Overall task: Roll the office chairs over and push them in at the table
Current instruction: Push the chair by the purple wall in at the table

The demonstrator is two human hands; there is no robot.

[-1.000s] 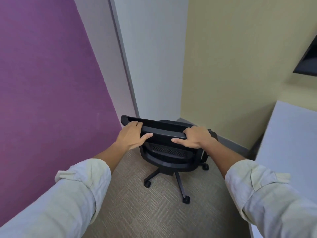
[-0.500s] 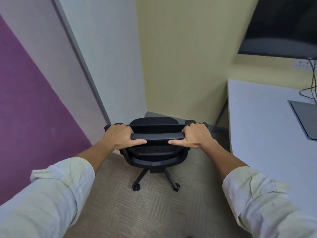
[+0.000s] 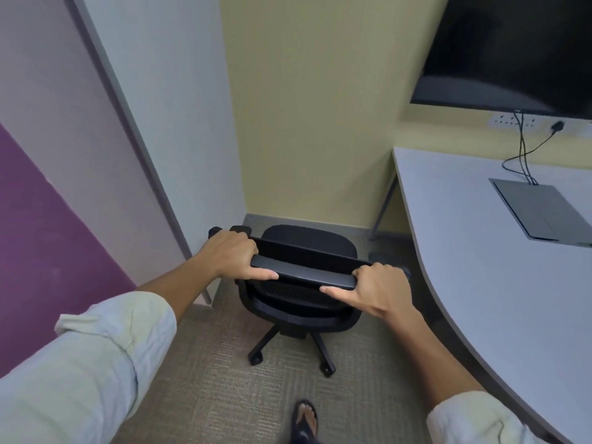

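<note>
The left hand (image 3: 232,256) and right hand (image 3: 378,288) are both clenched on the top rail of the black office chair (image 3: 302,283), fingers over the far edge, thumbs along the near face. From this grip a hard shove could tip the backrest instead of rolling the base, or the casters (image 3: 256,358) could snag on the ribbed carpet (image 3: 224,379). The chair stands in the corner, left of the curved white table (image 3: 480,267), near it but not yet tucked in. Its mesh back, padded seat and star base look intact.

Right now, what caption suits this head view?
Both hands grip a black office chair's backrest, beside a white table.
</note>
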